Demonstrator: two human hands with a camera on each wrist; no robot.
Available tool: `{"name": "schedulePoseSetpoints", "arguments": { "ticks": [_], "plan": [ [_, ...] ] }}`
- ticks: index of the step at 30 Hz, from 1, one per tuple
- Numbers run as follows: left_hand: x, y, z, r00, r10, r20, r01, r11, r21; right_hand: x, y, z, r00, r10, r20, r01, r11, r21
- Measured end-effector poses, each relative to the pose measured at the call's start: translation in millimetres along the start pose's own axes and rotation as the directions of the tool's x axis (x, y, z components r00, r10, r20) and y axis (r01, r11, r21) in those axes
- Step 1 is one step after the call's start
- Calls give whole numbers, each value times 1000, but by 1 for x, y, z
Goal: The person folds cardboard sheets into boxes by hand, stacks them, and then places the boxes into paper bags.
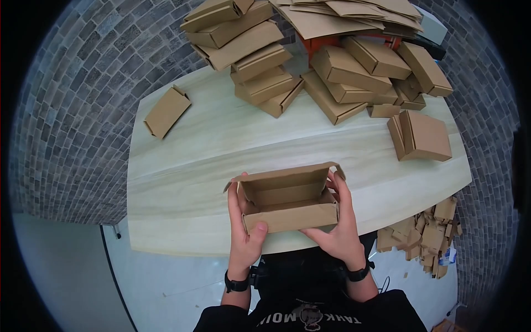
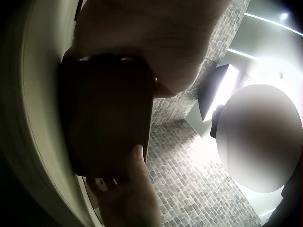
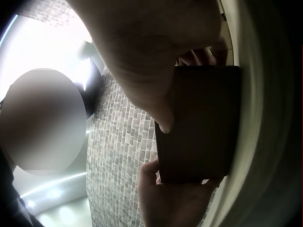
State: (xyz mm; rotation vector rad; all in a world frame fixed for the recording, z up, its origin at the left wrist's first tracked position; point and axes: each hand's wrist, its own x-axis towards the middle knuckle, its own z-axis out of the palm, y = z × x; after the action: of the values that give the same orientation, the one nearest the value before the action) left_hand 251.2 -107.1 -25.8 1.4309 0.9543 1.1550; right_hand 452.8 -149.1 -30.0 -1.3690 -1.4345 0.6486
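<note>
A brown cardboard box (image 1: 290,218) with its lid raised is held between both hands near the table's front edge, its inside facing up. My left hand (image 1: 245,238) grips the left end, thumb on the front wall and fingers along the side. At the other end, my right hand (image 1: 340,229) holds the box with its thumb low on the front and fingers up beside the lid's side flap. Both wrist views show the box's dark front wall (image 2: 106,118) between the two hands.
Folded boxes (image 1: 265,72) stand stacked at the back, more boxes (image 1: 354,72) pile up at back right. Flat cardboard sheets (image 1: 343,16) lie behind them. Single boxes sit at the left (image 1: 167,112) and right (image 1: 426,135). Cardboard pieces (image 1: 426,235) heap on the floor at right.
</note>
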Motion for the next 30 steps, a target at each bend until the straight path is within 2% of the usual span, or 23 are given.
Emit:
{"name": "schedulePoseSetpoints", "arguments": {
  "ticks": [5, 9, 11, 14, 15, 16, 17, 18, 20, 22, 25, 26, 28, 30],
  "plan": [
    [-1, -4, -4, 999, 24, 27, -24, 999, 26, 2, -1, -4, 998, 52, 37, -56, 992, 111],
    [-2, -9, -6, 999, 28, 26, -29, 1000, 11, 0, 3, -5, 998, 47, 44, -51, 993, 109],
    [-2, -10, -5, 999, 44, 23, -44, 999, 10, 1, 1, -7, 998, 12, 67, -10, 1000, -29],
    [0, -15, -4, 999, 53, 13, -53, 999, 5, 0, 11, -7, 996, -26, 84, 26, 1000, 4],
    [1, -23, -5, 994, 113, 3, -113, 993, -22, -1, 14, -4, 996, -26, 87, 25, 1000, 5],
    [1, -27, -5, 985, 172, -8, -172, 984, -47, -2, 16, 0, 999, -1, 52, -8, 984, 179],
    [2, -26, -4, 985, 171, -11, -171, 984, -46, -2, 17, 2, 999, 30, 23, -36, 937, 348],
    [3, -24, -1, 987, 150, -55, -153, 987, -54, -2, 16, 4, 999, 29, 27, -37, 936, 349],
    [4, -21, 5, 987, 129, -100, -135, 989, -62, 1, 11, 8, 991, 99, -94, -38, 862, 505],
    [6, -19, 11, 973, 142, -180, -157, 985, -73, 4, 2, 9, 985, 132, -112, -58, 861, 505],
    [7, -14, 17, 962, 159, -224, -170, 985, -28, 9, -5, 11, 975, 159, -152, -65, 869, 491],
    [7, -14, 18, 962, 158, -221, -169, 985, -31, 11, -6, 12, 973, 153, -171, -54, 876, 479],
    [8, -14, 17, 959, 201, -202, -185, 978, 96, 15, -9, 15, 970, 139, -200, -31, 885, 465],
    [11, -8, 24, 959, 174, -222, -155, 983, 100, 20, -10, 17, 968, 119, -219, -5, 889, 457]
  ]
}}
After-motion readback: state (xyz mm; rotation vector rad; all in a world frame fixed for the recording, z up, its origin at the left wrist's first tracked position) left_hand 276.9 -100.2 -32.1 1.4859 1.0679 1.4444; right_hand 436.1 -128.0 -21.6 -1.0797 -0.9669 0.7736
